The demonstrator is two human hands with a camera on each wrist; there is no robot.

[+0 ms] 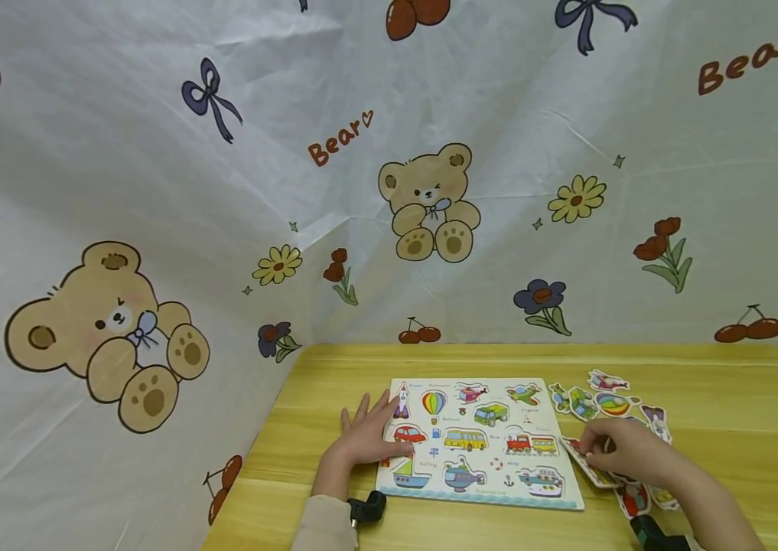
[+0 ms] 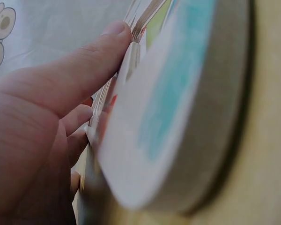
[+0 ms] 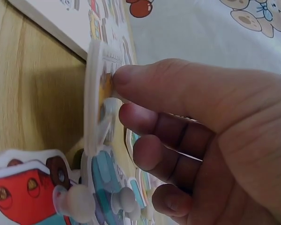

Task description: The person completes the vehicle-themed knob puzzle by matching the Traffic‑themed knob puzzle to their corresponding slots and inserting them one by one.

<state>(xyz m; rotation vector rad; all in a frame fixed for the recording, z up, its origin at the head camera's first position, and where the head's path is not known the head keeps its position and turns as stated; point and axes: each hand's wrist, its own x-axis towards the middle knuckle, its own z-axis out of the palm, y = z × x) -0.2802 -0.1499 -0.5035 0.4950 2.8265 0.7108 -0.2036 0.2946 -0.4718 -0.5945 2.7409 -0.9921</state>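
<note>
Puzzle piece (image 3: pixel 91 101) should handle as light and stiff, its printed face possibly slippery; best grasp is the knob (image 3: pixel 111 108). Right hand (image 1: pixel 626 453) pinches it, tilted, between the puzzle board (image 1: pixel 509 480) and the worktop's (image 1: pixel 760 428) right edge. Left hand (image 1: pixel 368 439), fingers spread wide, rests on the board's left edge.

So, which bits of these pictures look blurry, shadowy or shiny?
Left wrist view: near corner of the board blurred, left hand clearer; right wrist view: soft shadow on the table, beside the piece at the right hand; head view: pale sheen along creases in the cloth.
</note>
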